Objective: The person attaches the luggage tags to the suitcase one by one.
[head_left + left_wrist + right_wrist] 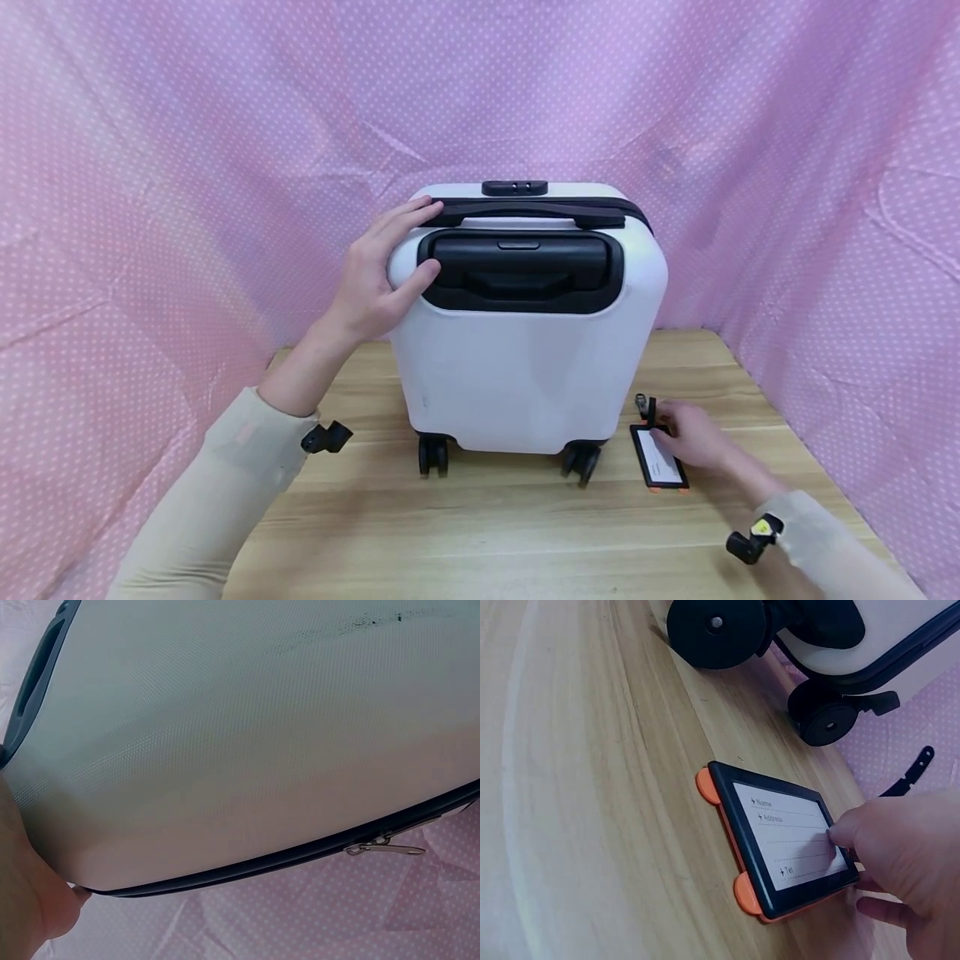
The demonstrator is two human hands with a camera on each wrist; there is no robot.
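A white hard-shell suitcase [517, 375] stands upright on its wheels, with a black carry handle [532, 215] on top and a recessed black pull handle below it. My left hand [378, 271] rests over its upper left corner, fingers fairly straight on the top and thumb on the front. In the left wrist view the suitcase side [247, 750] fills most of the picture. My right hand [693, 433] pinches a black-framed luggage tag [787, 840] at its strap end, the thumb on the white card. Orange tabs stick out at the tag's other end. Some right fingers are hidden.
The wooden table [480, 533] carries the suitcase. A combination lock [515, 188] sits on its top, and a metal zipper pull [390, 849] hangs on its side seam. Black wheels [716, 630] stand near the tag. Pink dotted cloth [480, 92] surrounds the table.
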